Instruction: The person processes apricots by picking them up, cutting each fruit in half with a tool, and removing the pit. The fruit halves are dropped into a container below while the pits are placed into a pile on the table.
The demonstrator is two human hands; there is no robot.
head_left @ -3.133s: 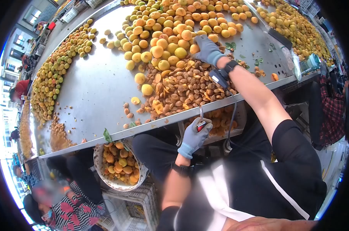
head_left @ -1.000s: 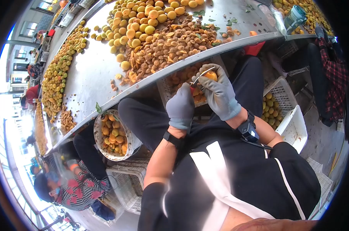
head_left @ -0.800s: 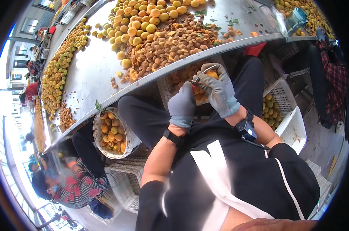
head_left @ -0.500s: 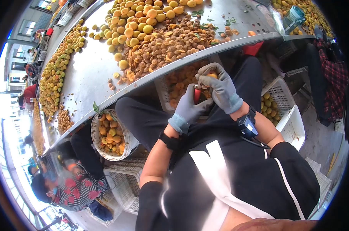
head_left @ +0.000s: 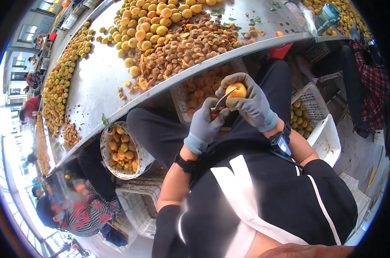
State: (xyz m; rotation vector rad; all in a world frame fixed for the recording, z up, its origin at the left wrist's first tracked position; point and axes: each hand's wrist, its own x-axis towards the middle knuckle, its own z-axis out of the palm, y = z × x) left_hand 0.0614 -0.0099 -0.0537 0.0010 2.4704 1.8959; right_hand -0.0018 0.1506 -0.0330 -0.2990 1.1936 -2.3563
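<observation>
My left hand (head_left: 206,124), in a grey work glove, is closed around a small red-handled knife (head_left: 222,100) with a dark, curved blade. An orange-yellow apricot (head_left: 236,90) is gripped in my gloved right hand (head_left: 251,103). The knife's tip lies against the side of this apricot that faces my left hand. Both hands are close together above my lap, just in front of the table edge. Under them, partly hidden, a crate (head_left: 180,99) holds opened apricot pieces.
The metal table (head_left: 91,81) carries whole apricots (head_left: 149,26) and a heap of brown pits (head_left: 182,53). A white bucket (head_left: 148,161) of apricots stands left, a crate (head_left: 311,101) right. Co-workers sit at left (head_left: 89,210) and right (head_left: 373,86).
The apricot has turned into clear view in my right hand. The knife's blade now shows against it, while before mostly the red handle was visible. My left hand has shifted slightly left and down.
</observation>
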